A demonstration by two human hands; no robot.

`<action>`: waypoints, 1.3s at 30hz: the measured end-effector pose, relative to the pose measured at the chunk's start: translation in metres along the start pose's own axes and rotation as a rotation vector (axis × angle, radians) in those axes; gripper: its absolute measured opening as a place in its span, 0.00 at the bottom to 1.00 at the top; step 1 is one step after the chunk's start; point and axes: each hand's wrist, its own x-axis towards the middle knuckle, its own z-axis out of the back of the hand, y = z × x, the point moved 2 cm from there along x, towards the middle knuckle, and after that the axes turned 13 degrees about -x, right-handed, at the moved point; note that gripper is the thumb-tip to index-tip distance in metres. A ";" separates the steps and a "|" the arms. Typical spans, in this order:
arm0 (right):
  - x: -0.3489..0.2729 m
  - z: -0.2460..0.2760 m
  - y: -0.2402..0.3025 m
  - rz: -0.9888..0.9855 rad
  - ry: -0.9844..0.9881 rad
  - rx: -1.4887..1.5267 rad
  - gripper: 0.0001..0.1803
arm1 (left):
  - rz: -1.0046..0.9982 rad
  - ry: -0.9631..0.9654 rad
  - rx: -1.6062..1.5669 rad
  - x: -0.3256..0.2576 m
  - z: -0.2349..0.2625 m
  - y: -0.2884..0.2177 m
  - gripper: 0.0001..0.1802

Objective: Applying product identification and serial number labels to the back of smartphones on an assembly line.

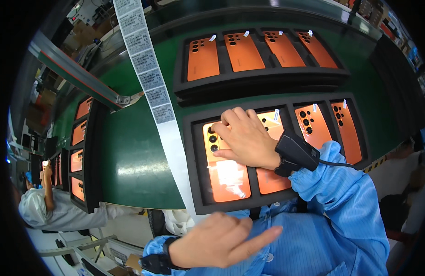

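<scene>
A black foam tray (196, 184) sits at the near table edge with orange smartphones lying back-up in its slots. My right hand (247, 140) is bent over the leftmost smartphone (228, 181); its index finger and thumb are on the camera end, one on each side of the lenses. The other fingertips curl out of sight. Partly covered by this hand is the second smartphone (272, 181). In front of my body, below the tray, my left hand (221, 241) is slightly blurred, index finger stretched out and the others curled, with nothing visible in it.
Another tray (267, 78) of orange phones stands behind. A strip of printed labels (150, 76) hangs down left of the near tray. A metal arm (79, 73) crosses the green table (134, 152). Farther left, more phone trays (90, 156) stand near a co-worker (51, 207).
</scene>
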 end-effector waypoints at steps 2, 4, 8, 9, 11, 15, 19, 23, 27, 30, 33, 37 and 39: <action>-0.004 0.002 -0.002 0.092 -0.039 0.179 0.42 | 0.044 -0.028 -0.012 0.004 0.011 0.013 0.27; -0.016 0.000 -0.010 0.158 -0.057 0.136 0.40 | 0.138 -0.160 -0.107 0.012 0.016 0.037 0.29; -0.014 -0.005 -0.017 0.091 -0.153 0.355 0.32 | 0.205 -0.251 -0.158 0.018 0.028 0.056 0.30; -0.013 -0.004 -0.023 0.035 -0.165 0.463 0.28 | 0.231 -0.297 -0.112 0.016 0.030 0.059 0.30; -0.009 0.008 -0.032 -0.052 -0.153 0.602 0.23 | 0.261 -0.359 -0.039 0.004 0.031 0.070 0.26; -0.022 0.023 -0.050 -0.200 -0.228 0.752 0.10 | 0.405 -0.317 -0.133 -0.013 0.023 0.073 0.18; -0.036 0.040 -0.039 0.044 -0.264 0.519 0.09 | 0.403 -0.215 -0.185 -0.038 0.002 0.083 0.19; -0.043 0.027 0.001 0.320 0.043 0.213 0.20 | 0.495 -0.512 0.097 -0.051 0.009 0.102 0.31; -0.018 0.017 -0.005 0.289 -0.005 0.054 0.23 | 0.706 -0.879 -0.262 -0.051 0.023 0.156 0.44; -0.005 0.018 -0.009 0.229 -0.239 0.239 0.15 | 0.697 -0.964 -0.776 -0.050 0.027 0.185 0.48; 0.016 0.033 0.004 0.218 -0.493 0.225 0.16 | 0.728 -0.921 -0.905 -0.037 0.035 0.194 0.31; 0.042 0.047 0.023 0.138 -0.631 0.237 0.22 | 0.746 -0.792 -0.991 -0.038 0.043 0.196 0.12; 0.049 0.050 0.028 0.113 -0.638 0.268 0.24 | 0.710 -0.758 -1.024 -0.035 0.050 0.178 0.12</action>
